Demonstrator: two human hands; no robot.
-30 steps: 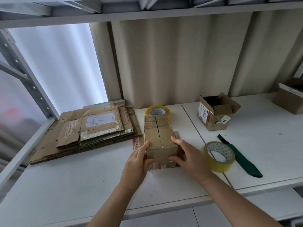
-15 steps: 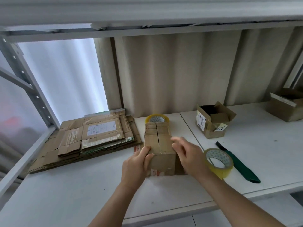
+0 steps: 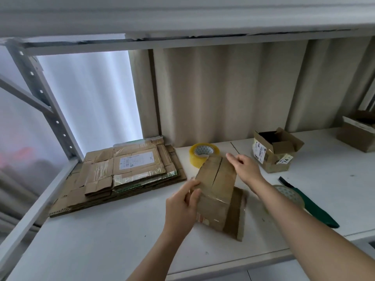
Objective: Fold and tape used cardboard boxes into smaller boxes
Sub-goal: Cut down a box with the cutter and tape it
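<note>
A small brown cardboard box [image 3: 217, 185] stands tilted on the white shelf [image 3: 101, 240], its top flaps meeting along a seam, with flat cardboard under it. My left hand [image 3: 182, 205] grips the box's near left corner. My right hand [image 3: 243, 169] rests at the box's far right top edge, fingers stretched out flat. One yellow tape roll [image 3: 204, 154] lies just behind the box. A second tape roll [image 3: 290, 194] is partly hidden behind my right forearm.
A stack of flattened cardboard boxes [image 3: 121, 175] lies at the left. An open small box [image 3: 274, 151] stands at the right rear, another box [image 3: 357, 134] at the far right edge. A green-sheathed knife [image 3: 312, 205] lies right of my arm. An upper shelf hangs overhead.
The box has been turned and tilted, its far end swung right. My right hand has moved from the near side to the far top edge. The camera has tilted upward.
</note>
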